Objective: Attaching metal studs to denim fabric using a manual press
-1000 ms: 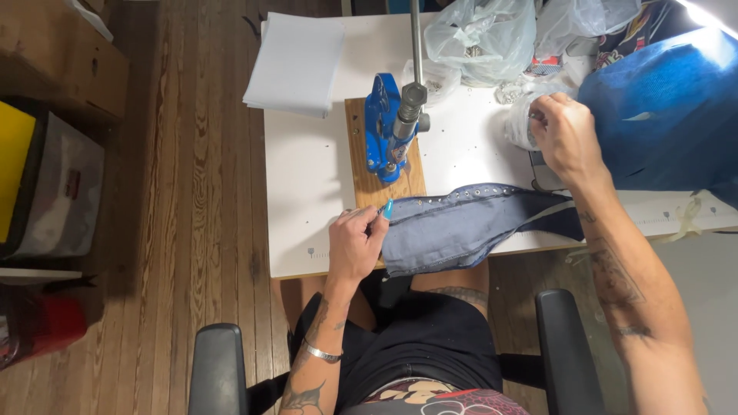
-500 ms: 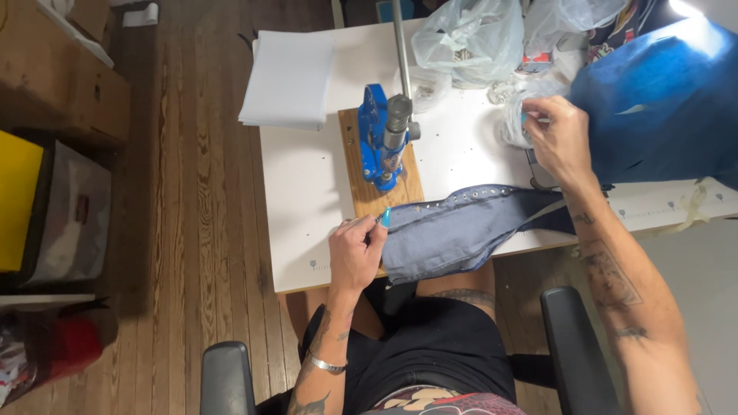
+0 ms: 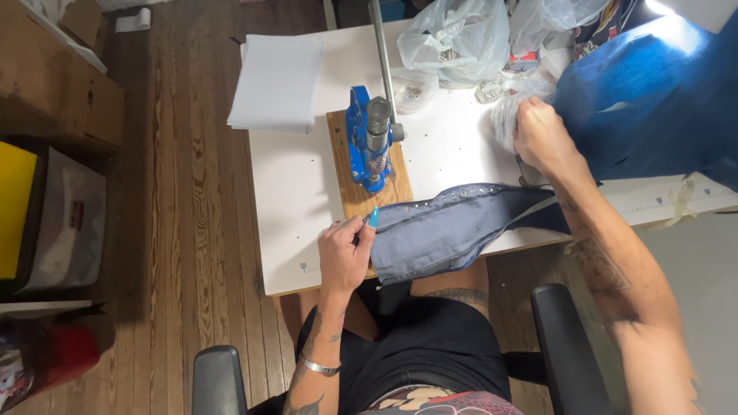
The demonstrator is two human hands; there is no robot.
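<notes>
A strip of grey-blue denim (image 3: 453, 227) with a row of small metal studs along its top edge lies across the front of the white table (image 3: 296, 184). My left hand (image 3: 346, 250) pinches the denim's left end near the table's front edge. My right hand (image 3: 542, 138) is closed inside a small clear plastic bag (image 3: 503, 115) at the right; what the fingers hold is hidden. A blue hand press (image 3: 369, 138) with a long metal lever stands on a wooden board (image 3: 361, 192) just beyond the denim.
A stack of white sheets (image 3: 278, 83) lies at the table's far left corner. Clear bags (image 3: 457, 38) sit at the back, a large blue bag (image 3: 653, 100) at the right. Boxes (image 3: 54, 100) and bins stand on the wood floor at left. Chair armrests (image 3: 219, 380) flank my lap.
The view has shifted slightly. My left hand stays on the denim's end; my right hand stays in the plastic bag at the right.
</notes>
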